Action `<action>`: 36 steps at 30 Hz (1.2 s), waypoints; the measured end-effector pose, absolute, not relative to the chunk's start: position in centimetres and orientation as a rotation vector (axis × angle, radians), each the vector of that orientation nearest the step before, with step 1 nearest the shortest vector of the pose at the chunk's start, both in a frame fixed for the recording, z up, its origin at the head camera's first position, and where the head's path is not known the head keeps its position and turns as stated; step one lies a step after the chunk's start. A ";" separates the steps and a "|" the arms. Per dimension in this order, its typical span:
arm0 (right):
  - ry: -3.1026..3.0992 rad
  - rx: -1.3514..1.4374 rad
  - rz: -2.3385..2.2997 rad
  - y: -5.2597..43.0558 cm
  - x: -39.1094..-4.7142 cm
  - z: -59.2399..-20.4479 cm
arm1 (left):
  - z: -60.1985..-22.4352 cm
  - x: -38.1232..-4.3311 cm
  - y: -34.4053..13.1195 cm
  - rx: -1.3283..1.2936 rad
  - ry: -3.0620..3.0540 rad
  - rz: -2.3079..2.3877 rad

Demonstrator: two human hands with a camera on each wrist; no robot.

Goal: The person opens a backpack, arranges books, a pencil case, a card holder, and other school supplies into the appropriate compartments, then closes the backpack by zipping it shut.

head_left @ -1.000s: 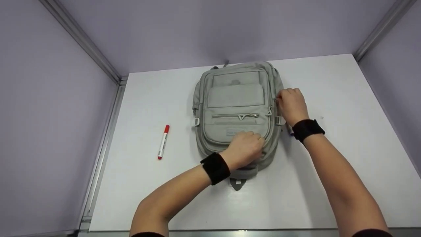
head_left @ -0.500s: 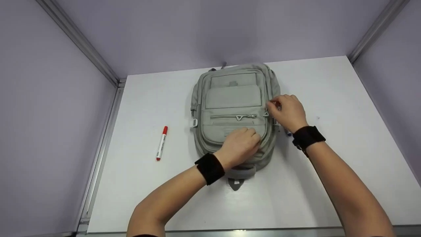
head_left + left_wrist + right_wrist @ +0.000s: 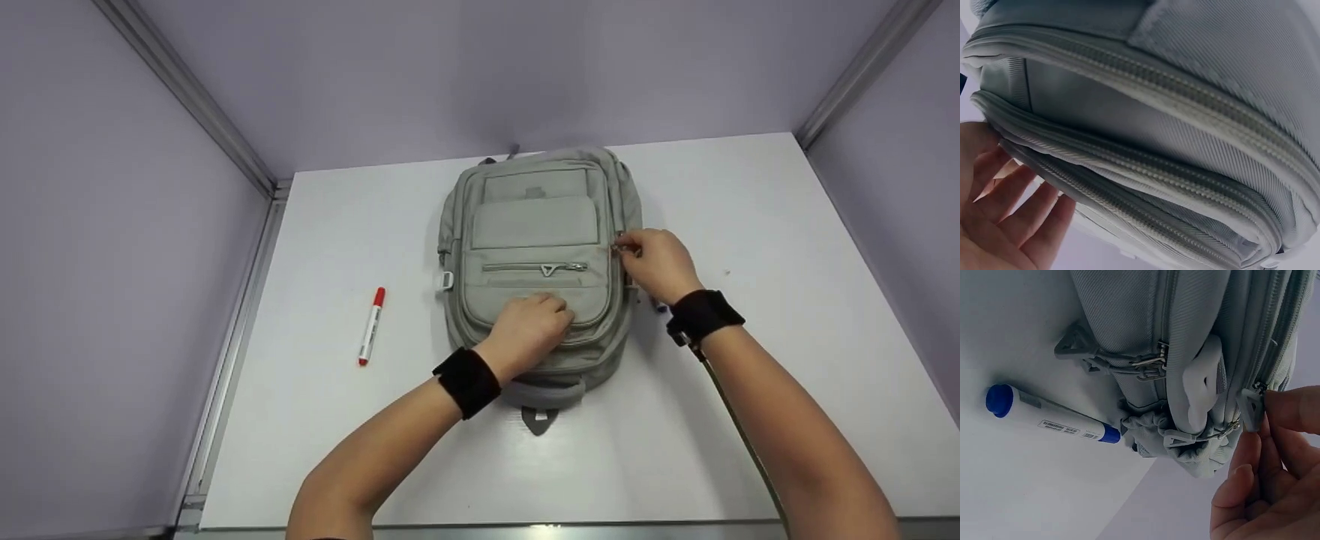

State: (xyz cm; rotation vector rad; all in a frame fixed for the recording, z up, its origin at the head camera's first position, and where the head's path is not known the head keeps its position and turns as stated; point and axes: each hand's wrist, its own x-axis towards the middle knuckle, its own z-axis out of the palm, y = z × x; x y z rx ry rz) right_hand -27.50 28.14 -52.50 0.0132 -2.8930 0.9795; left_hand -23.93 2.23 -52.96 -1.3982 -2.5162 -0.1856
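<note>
A grey-green backpack [image 3: 536, 225] lies front side up on the white table. My right hand [image 3: 658, 264] is at its right edge. Thumb and finger pinch a triangular zipper pull [image 3: 1251, 409] there, seen close in the right wrist view. My left hand [image 3: 529, 330] lies on the lower front of the bag. From below, in the left wrist view, its curled fingers [image 3: 1044, 219] hold the edge of the front pocket [image 3: 1129, 211], partly hidden behind it. Curved zipper tracks [image 3: 1157, 84] run along the bag's lower end.
A red-capped marker [image 3: 370, 326] lies left of the bag. A blue-capped marker [image 3: 1055, 415] lies close by the bag's right side, mostly hidden in the head view. Other zipper pulls [image 3: 1078, 349] hang from the side. Grey walls [image 3: 525, 75] enclose the table [image 3: 787, 262].
My left hand has slid left along the pocket's lower edge. My right hand has moved a little down and released, then pinched at the bag's right edge; the pull hanging there is now in its fingers.
</note>
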 end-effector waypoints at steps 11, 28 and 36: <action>-2.799 0.170 0.613 28.4 -27.6 -53.9 | -52.8 -23.6 2.7 -1.363 -2.561 -0.083; -2.671 0.352 0.675 28.9 -26.7 -54.6 | -52.9 -23.5 2.8 -1.302 -2.620 -0.091; -2.603 0.406 0.677 28.8 -25.6 -54.7 | -52.6 -23.6 2.9 -1.283 -2.685 -0.092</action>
